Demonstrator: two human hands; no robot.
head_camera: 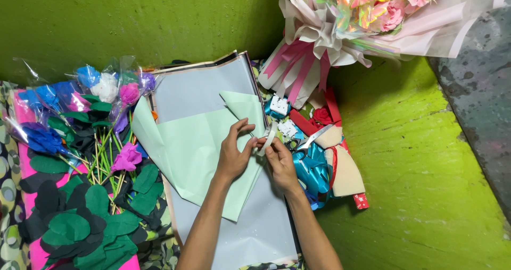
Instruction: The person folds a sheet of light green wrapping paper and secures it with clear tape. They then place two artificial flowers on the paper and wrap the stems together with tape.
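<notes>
Working over a sheet of mint paper (pixel 197 153), we see both bare hands meet at its right edge. The left hand (pixel 232 154) lies on the paper with its fingers curled, thumb and forefinger pressed together on the end of a white tape roll (pixel 268 139). The right hand (pixel 280 162) pinches the same roll from the other side, holding it upright just above the paper's edge. The mint paper is folded to a point at the top and rests on a stack of grey sheets (pixel 202 89), which lies on a green floor (pixel 426 195).

To the left we find paper flowers (pixel 101 89) in blue, white, pink and purple on green stems, some in clear sleeves, above a heap of dark and green paper leaves (pixel 80 222). Just right of the hands lie scissors (pixel 311 138), a shiny blue ribbon (pixel 314 169) and red scraps. A wrapped bouquet (pixel 372 14) with a pale bow leans in the upper right corner, well apart from the hands.
</notes>
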